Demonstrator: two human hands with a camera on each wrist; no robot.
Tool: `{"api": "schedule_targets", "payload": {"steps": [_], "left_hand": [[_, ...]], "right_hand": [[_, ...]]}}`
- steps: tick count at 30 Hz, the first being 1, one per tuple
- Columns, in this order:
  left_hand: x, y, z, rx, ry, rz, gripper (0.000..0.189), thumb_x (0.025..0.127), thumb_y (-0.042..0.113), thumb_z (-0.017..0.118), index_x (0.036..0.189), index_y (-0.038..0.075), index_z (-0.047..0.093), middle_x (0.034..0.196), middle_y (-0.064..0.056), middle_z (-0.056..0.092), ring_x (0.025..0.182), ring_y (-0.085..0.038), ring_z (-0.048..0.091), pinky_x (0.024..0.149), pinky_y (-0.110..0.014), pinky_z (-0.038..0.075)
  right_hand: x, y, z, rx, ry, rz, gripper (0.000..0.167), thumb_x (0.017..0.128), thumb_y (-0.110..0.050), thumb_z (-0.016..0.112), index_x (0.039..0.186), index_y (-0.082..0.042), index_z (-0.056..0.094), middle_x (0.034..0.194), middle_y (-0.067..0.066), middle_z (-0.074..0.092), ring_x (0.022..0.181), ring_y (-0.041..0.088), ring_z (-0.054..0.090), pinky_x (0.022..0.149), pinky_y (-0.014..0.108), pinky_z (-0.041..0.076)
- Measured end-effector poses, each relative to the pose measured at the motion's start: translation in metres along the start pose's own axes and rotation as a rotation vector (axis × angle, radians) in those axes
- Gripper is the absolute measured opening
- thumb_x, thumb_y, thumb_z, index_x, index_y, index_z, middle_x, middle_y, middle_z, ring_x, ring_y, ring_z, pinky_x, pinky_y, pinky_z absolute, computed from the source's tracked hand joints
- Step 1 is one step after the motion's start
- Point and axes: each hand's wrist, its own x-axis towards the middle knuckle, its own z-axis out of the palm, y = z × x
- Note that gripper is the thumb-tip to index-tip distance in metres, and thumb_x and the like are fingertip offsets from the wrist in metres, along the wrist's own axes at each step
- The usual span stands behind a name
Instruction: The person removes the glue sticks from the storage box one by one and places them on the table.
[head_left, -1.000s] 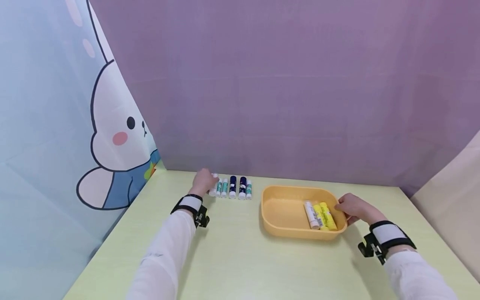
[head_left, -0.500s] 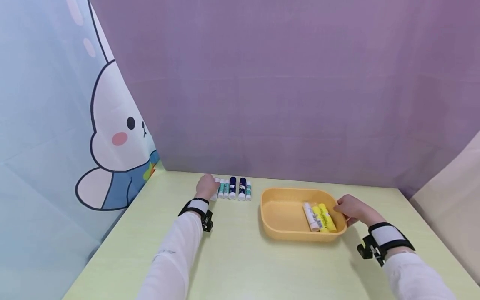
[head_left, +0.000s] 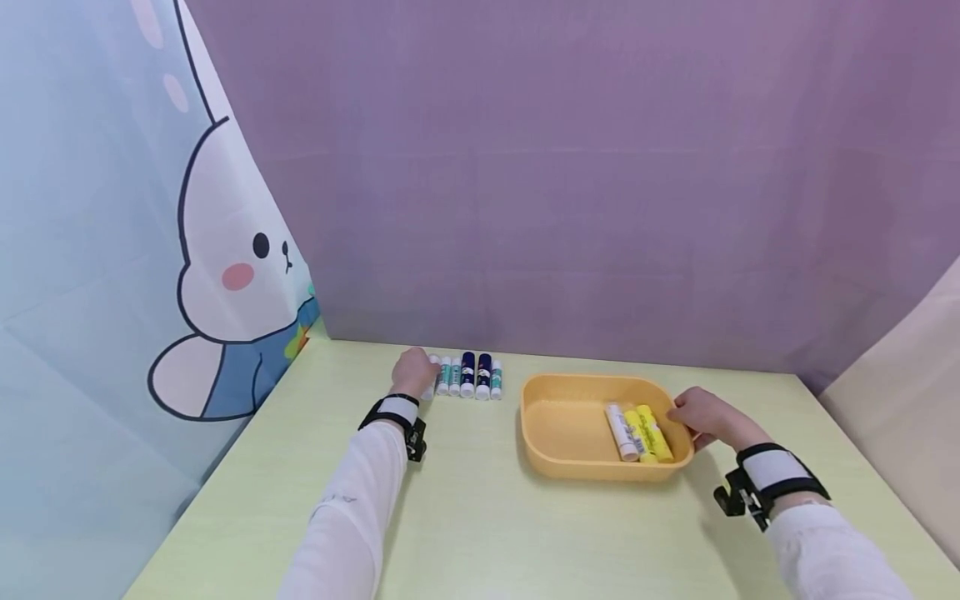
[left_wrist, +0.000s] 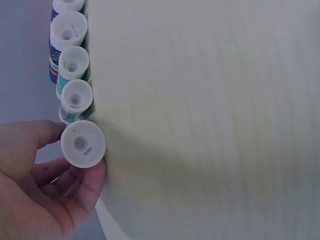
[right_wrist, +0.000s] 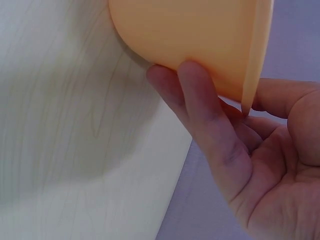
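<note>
My left hand (head_left: 414,372) pinches a white glue stick (left_wrist: 82,144) between thumb and fingers, at the left end of a row at the back of the table. Beside it come two slim teal-and-white glue sticks (head_left: 444,377), then two thicker navy ones (head_left: 483,377) and another teal-and-white one (head_left: 497,380). The left wrist view shows their round white ends side by side. On the right, my right hand (head_left: 707,414) grips the rim of an orange plastic basket (head_left: 555,467), thumb inside and fingers under the outer wall (right_wrist: 190,35). Inside lie a white glue stick (head_left: 622,433) and two yellow ones (head_left: 655,434).
The pale green table (head_left: 480,533) runs back to a purple curtain (head_left: 525,208). A blue sheet with a cartoon rabbit (head_left: 240,275) hangs on the left, and a cream sheet (head_left: 900,400) on the right. Table surface lies between the row and the basket.
My left hand has moved slightly right with the white glue stick, and the two slim teal-and-white ones have shifted right, closer to the navy ones. My right hand stays on the basket rim.
</note>
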Motion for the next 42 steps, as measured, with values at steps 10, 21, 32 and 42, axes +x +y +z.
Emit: {"api": "schedule_targets", "payload": {"steps": [10, 21, 32, 42], "left_hand": [[0.002, 0.001, 0.001, 0.004, 0.0, -0.017, 0.031, 0.091, 0.028, 0.059, 0.096, -0.002, 0.066, 0.097, -0.016, 0.068, 0.086, -0.028, 0.065, 0.074, -0.04, 0.053], [0.002, 0.003, 0.004, 0.004, 0.003, -0.026, 0.034, 0.091, 0.031, 0.058, 0.098, -0.002, 0.066, 0.098, -0.017, 0.068, 0.087, -0.028, 0.065, 0.074, -0.04, 0.053], [-0.007, 0.004, -0.006, -0.006, -0.029, 0.025, 0.038, 0.097, 0.031, 0.048, 0.094, -0.003, 0.065, 0.096, -0.017, 0.067, 0.083, -0.026, 0.063, 0.075, -0.039, 0.051], [-0.018, 0.018, -0.025, 0.035, -0.093, 0.118, 0.04, 0.098, 0.029, 0.046, 0.077, 0.0, 0.064, 0.105, -0.022, 0.066, 0.085, -0.029, 0.064, 0.081, -0.04, 0.051]], "right_hand": [[-0.001, -0.001, 0.001, -0.013, 0.011, 0.001, 0.031, 0.094, -0.011, 0.046, 0.109, 0.015, 0.055, 0.079, 0.01, 0.062, 0.064, 0.016, 0.062, 0.059, 0.034, 0.057], [0.003, 0.001, -0.001, -0.025, 0.02, 0.01, 0.03, 0.094, -0.011, 0.046, 0.108, 0.014, 0.056, 0.078, 0.009, 0.062, 0.063, 0.016, 0.061, 0.059, 0.033, 0.057], [0.0, -0.002, -0.001, -0.03, 0.016, 0.009, 0.03, 0.094, -0.01, 0.046, 0.107, 0.015, 0.055, 0.077, 0.01, 0.061, 0.062, 0.016, 0.061, 0.059, 0.033, 0.057], [0.002, -0.003, -0.002, -0.042, 0.014, 0.004, 0.03, 0.094, -0.01, 0.046, 0.108, 0.016, 0.055, 0.077, 0.01, 0.061, 0.061, 0.016, 0.061, 0.059, 0.033, 0.057]]}}
